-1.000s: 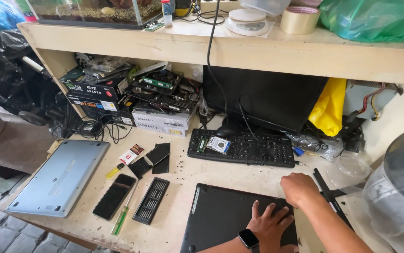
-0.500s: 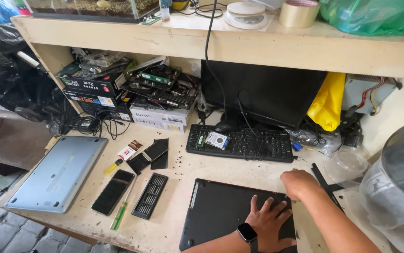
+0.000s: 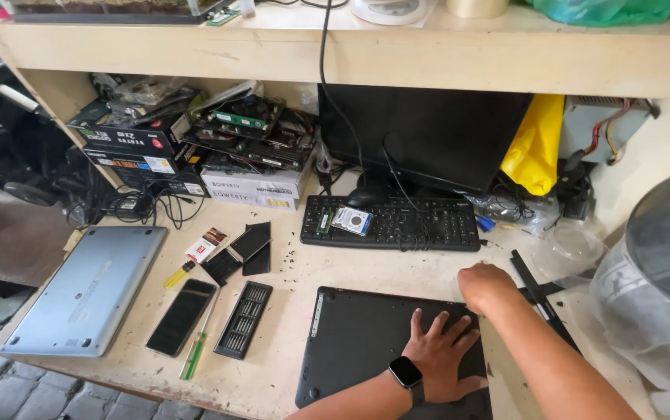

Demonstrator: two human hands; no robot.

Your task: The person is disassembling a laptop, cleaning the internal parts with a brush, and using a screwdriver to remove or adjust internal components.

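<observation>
My left hand (image 3: pixel 442 350) lay flat, fingers spread, on the black laptop (image 3: pixel 366 342) lying underside up at the bench's (image 3: pixel 288 280) near edge; my right hand (image 3: pixel 486 286) was curled at its far right corner, and I could not tell whether it gripped anything. The bottom cover looked still in place, so opening seemed barely begun. A bit case (image 3: pixel 243 319), green screwdriver (image 3: pixel 193 354), phone (image 3: pixel 181 316) and silver laptop (image 3: pixel 86 289) lay left. Beyond sat a keyboard (image 3: pixel 393 225), monitor (image 3: pixel 420 136), and shelved circuit boards (image 3: pixel 246 132) in a cluttered workshop

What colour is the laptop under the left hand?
Black; the laptop under the left hand shows best in the head view.
</observation>
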